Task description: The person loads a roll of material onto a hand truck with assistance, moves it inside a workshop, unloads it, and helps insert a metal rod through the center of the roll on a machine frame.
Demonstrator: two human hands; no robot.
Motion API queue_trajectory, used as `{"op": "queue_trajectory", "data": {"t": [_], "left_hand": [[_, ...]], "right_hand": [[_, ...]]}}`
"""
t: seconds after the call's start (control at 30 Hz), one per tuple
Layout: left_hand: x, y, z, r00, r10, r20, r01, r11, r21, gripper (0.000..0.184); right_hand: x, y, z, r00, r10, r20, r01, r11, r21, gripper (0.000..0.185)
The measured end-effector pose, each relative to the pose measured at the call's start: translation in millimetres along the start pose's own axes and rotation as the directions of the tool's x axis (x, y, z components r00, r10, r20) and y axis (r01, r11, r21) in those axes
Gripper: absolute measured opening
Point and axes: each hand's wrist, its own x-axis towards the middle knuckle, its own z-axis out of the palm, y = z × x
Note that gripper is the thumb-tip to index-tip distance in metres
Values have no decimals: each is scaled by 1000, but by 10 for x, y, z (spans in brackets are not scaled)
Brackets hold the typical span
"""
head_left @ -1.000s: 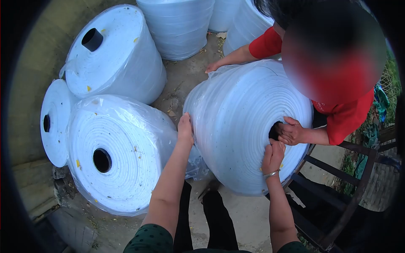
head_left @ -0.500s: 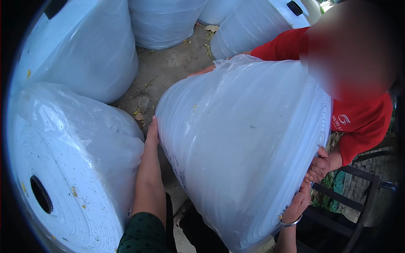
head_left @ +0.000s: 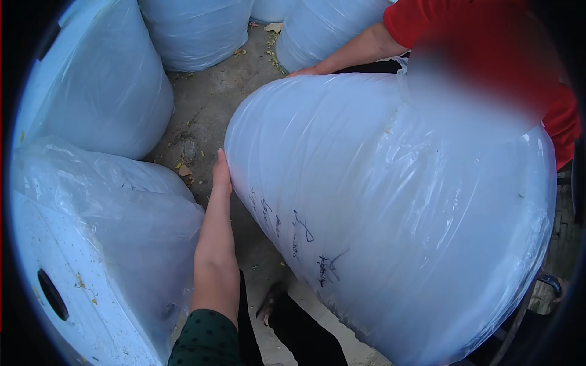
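A large white roll (head_left: 360, 177) wrapped in clear plastic film leans across the middle and right, with black handwriting on its near left side. My left hand (head_left: 221, 172) holds the roll's left end, palm against the edge, its fingers mostly hidden behind it. My right hand is out of view. At the far side, a co-worker in a red shirt (head_left: 421, 21) bends over the roll, one hand (head_left: 303, 71) on its upper left edge. The co-worker's other hand is hidden.
Other wrapped rolls stand close by: one with a dark core hole (head_left: 52, 294) at the lower left, a tall one (head_left: 104, 79) behind it, and more at the back. Dry leaves (head_left: 184, 171) lie on the concrete floor (head_left: 201, 104). Dark metal bars (head_left: 519, 320) show at the lower right.
The roll has turned and shifted right, so the handwriting shows and its layered right end no longer does. My right hand and the co-worker's near hand have gone from view.
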Motion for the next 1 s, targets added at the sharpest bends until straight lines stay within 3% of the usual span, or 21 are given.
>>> {"op": "queue_trajectory", "data": {"t": [0.27,0.33,0.6,1.0], "left_hand": [[-544,252,23,999,46,-29,-44,998,54,74],[-636,230,-29,997,5,-74,-6,1000,-6,76],[-1109,447,21,996,-39,-82,39,999,2,75],[-1695,487,308,997,-70,-21,72,991,112,72]], "right_hand": [[-237,-54,89,998,-6,61,3,999,49,46],[-307,-143,2,998,3,62,-6,999,36,45],[-273,-333,-589,999,33,-7,-34,993,-113,40],[-1202,85,-1689,973,220,-67,-229,902,-366,35]]}}
